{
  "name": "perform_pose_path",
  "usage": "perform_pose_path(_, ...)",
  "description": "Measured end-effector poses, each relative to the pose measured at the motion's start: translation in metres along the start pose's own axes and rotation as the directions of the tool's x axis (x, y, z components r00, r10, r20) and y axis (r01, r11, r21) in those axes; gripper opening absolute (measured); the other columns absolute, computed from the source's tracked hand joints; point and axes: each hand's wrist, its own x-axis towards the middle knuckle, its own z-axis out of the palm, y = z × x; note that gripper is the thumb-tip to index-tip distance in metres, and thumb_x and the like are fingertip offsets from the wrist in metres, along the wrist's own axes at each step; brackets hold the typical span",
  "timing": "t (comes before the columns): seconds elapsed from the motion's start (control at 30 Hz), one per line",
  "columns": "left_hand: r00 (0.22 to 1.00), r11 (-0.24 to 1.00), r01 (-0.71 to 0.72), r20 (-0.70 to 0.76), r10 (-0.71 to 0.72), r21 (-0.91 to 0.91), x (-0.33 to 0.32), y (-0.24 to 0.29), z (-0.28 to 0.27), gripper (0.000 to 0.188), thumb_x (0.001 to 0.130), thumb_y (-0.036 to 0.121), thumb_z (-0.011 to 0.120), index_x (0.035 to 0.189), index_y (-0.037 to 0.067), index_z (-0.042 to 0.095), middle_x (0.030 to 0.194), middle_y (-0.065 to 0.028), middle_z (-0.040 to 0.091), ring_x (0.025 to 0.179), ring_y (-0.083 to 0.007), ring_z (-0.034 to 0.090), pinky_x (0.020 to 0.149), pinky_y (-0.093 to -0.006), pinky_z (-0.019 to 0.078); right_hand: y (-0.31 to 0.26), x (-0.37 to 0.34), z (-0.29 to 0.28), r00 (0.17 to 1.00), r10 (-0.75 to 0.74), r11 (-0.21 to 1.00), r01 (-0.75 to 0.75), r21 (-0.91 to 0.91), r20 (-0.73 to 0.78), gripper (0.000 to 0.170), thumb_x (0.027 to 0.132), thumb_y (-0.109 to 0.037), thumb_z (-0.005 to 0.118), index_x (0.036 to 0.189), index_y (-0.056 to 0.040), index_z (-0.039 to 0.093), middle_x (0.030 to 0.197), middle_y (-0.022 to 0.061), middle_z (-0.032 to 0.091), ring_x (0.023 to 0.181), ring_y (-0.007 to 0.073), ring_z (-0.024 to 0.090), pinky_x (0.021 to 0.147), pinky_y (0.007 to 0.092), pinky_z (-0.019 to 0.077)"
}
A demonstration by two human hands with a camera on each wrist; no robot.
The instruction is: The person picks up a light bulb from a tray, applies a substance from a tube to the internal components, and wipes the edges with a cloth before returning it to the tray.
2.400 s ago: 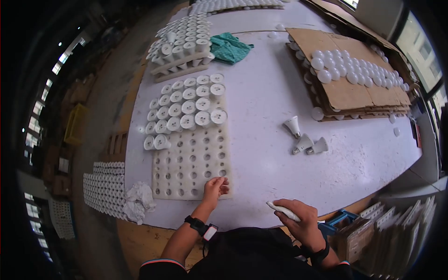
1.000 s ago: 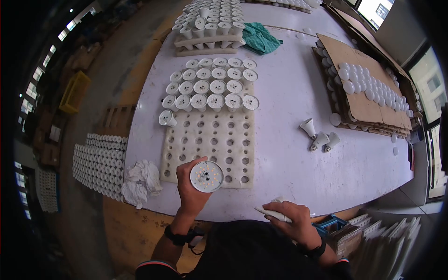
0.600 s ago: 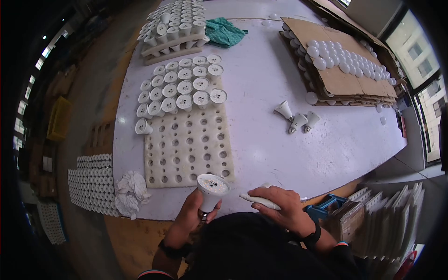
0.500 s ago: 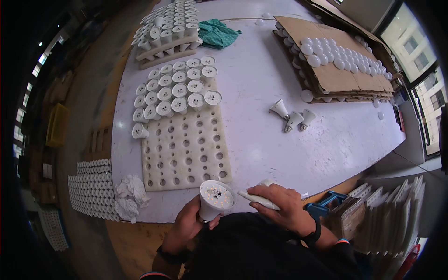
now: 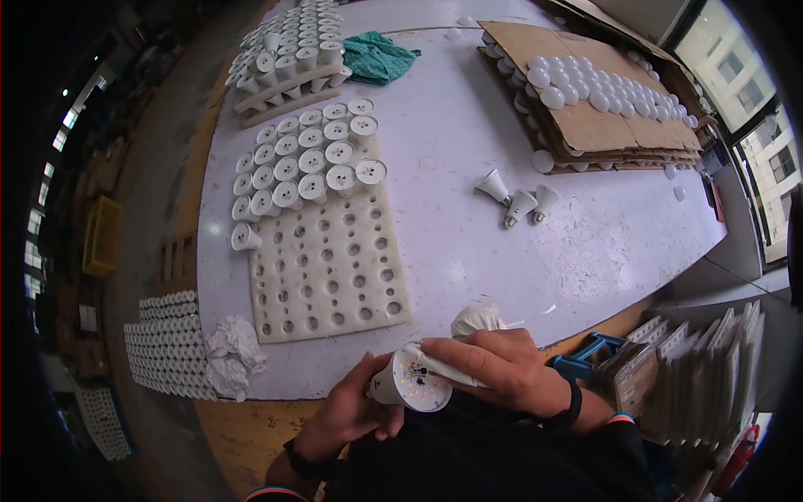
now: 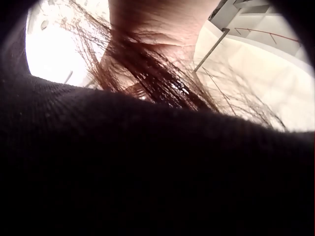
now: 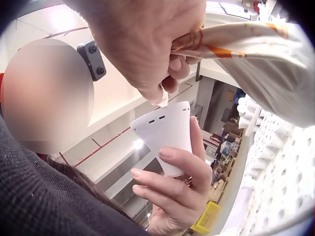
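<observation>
My left hand point(image 5: 347, 406) grips a white LED bulb body point(image 5: 418, 385) without its dome, close to the person's dark clothing. The bulb is tilted, its round face with small yellow LED chips turned up and rightward. My right hand point(image 5: 510, 368) pinches a white cloth point(image 5: 447, 365) against the rim of that face. In the right wrist view, left-hand fingers point(image 7: 182, 167) wrap the narrow end near the metal screw base, and a stained length of the cloth point(image 7: 275, 54) trails from the right hand. Dark fabric and hair fill most of the left wrist view.
A foam tray point(image 5: 326, 284) with holes bears rows of similar bulb bodies point(image 5: 312, 161) at its far end. Three loose bulbs point(image 5: 520, 207) lie to the right. White domes sit on stacked cardboard point(image 5: 619, 142); a crumpled white cloth point(image 5: 234, 356) lies at the front left.
My left hand, earlier holding nothing over the tray, has taken one bulb body from the front row and brought it toward the body. The right hand's cloth has met the bulb's face.
</observation>
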Motion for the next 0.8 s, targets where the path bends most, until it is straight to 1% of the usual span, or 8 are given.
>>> perform_pose_path(0.1,0.999,0.999,0.037,0.015,-0.038,0.014,0.0012,0.0008,-0.0005,0.053,0.091,0.048,0.030,0.114,0.004,0.044,0.079,-0.0142,0.060,0.051,-0.0190,0.060,0.036,-0.0247,0.0443,0.0010,-0.0002,0.0029,1.000,-0.019,1.000,0.019,-0.009,-0.016,0.047,0.064,-0.011,0.074,0.108,-0.0053,0.059,0.059,0.0014,0.048,0.050,0.0148,0.054,0.043,0.0276,0.0434)
perform_pose_path(0.17,0.998,0.997,0.065,-0.005,-0.065,0.036,0.0024,0.0021,0.0008,0.050,0.091,0.047,0.030,0.107,0.004,0.050,0.074,-0.0135,0.061,0.048,-0.0185,0.059,0.036,-0.0249,0.0446,0.0012,0.0001,0.0032,0.999,-0.029,0.999,0.029,-0.017,-0.016,0.047,0.064,-0.011,0.074,0.108,-0.0051,0.059,0.059,0.0011,0.048,0.049,0.0146,0.053,0.043,0.0274,0.0431)
perform_pose_path(0.2,0.998,0.997,0.064,-0.005,-0.064,0.034,0.0027,0.0026,0.0013,0.050,0.091,0.047,0.030,0.107,0.004,0.050,0.074,-0.0135,0.061,0.048,-0.0185,0.059,0.036,-0.0249,0.0446,0.0006,0.0008,0.0027,0.999,-0.035,0.999,0.035,-0.037,-0.007,0.048,0.063,-0.011,0.074,0.109,-0.0052,0.059,0.058,0.0008,0.047,0.049,0.0142,0.053,0.043,0.0271,0.0426)
perform_pose_path(0.27,0.998,0.998,0.048,-0.049,-0.046,0.030,0.0028,0.0034,0.0019,0.048,0.091,0.046,0.030,0.100,0.004,0.054,0.070,-0.0129,0.061,0.047,-0.0184,0.058,0.035,-0.0250,0.0442,0.0003,0.0018,0.0023,0.999,-0.043,0.997,0.043,-0.058,0.003,0.049,0.062,-0.011,0.074,0.109,-0.0054,0.059,0.058,0.0005,0.047,0.048,0.0139,0.052,0.042,0.0268,0.0421)
perform_pose_path(0.47,0.996,0.998,0.064,-0.070,-0.064,0.011,0.0019,0.0048,0.0020,0.048,0.091,0.046,0.030,0.100,0.005,0.054,0.069,-0.0123,0.061,0.046,-0.0184,0.058,0.035,-0.0249,0.0439,-0.0007,0.0029,0.0012,0.998,-0.047,0.994,0.051,-0.097,0.043,0.052,0.059,-0.007,0.072,0.109,-0.0058,0.059,0.058,-0.0002,0.046,0.048,0.0124,0.051,0.043,0.0265,0.0403)
perform_pose_path(0.53,0.995,0.997,0.070,-0.078,-0.067,0.029,0.0023,0.0050,0.0009,0.048,0.091,0.046,0.030,0.099,0.005,0.054,0.069,-0.0121,0.061,0.046,-0.0184,0.058,0.035,-0.0249,0.0439,0.0011,0.0023,0.0027,0.996,-0.077,0.990,0.082,-0.114,0.042,0.052,0.058,-0.006,0.071,0.108,-0.0057,0.059,0.058,0.0000,0.047,0.048,0.0126,0.051,0.043,0.0268,0.0402)
perform_pose_path(0.67,0.991,0.994,0.092,-0.102,-0.085,0.065,0.0027,0.0058,0.0026,0.048,0.091,0.045,0.030,0.098,0.004,0.055,0.067,-0.0113,0.061,0.046,-0.0182,0.058,0.035,-0.0245,0.0436,0.0029,0.0006,0.0051,0.997,-0.077,0.993,0.079,-0.090,0.028,0.051,0.059,-0.005,0.069,0.108,-0.0049,0.059,0.058,0.0002,0.046,0.048,0.0131,0.051,0.042,0.0270,0.0401)
perform_pose_path(0.8,0.991,0.992,0.090,-0.102,-0.081,0.090,0.0035,0.0051,-0.0008,0.048,0.091,0.045,0.031,0.097,0.004,0.055,0.067,-0.0113,0.061,0.045,-0.0184,0.058,0.035,-0.0244,0.0436,0.0027,0.0006,0.0033,0.996,-0.068,0.996,0.071,-0.062,0.049,0.049,0.060,-0.004,0.067,0.108,-0.0026,0.058,0.060,0.0013,0.046,0.048,0.0140,0.052,0.042,0.0276,0.0409)
